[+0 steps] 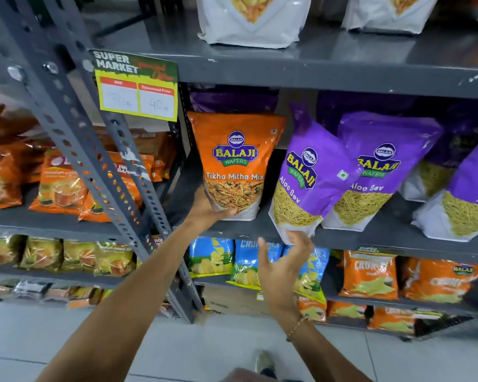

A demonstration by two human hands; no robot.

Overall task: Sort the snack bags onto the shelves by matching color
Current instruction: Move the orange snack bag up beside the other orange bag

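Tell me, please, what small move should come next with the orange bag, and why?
Probably lift the orange bag off this shelf with the left hand, which grips its lower edge: every other bag here is purple, like the leaning purple bag.

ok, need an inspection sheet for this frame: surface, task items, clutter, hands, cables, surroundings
Surface: grey metal shelf, bags standing on it.
Task items: orange Tikha Mitha Mix bag at the left end of the purple row; tilted purple Aloo Sev bag beside it, more purple bags to the right.
Clutter: price tag on the shelf edge above.
Hands: left hand grips the orange bag's bottom; right hand open, fingertips at the tilted purple bag's base.
Cables: nothing seen.
Surroundings: blue and orange snack bags below, white bags above, tiled floor.
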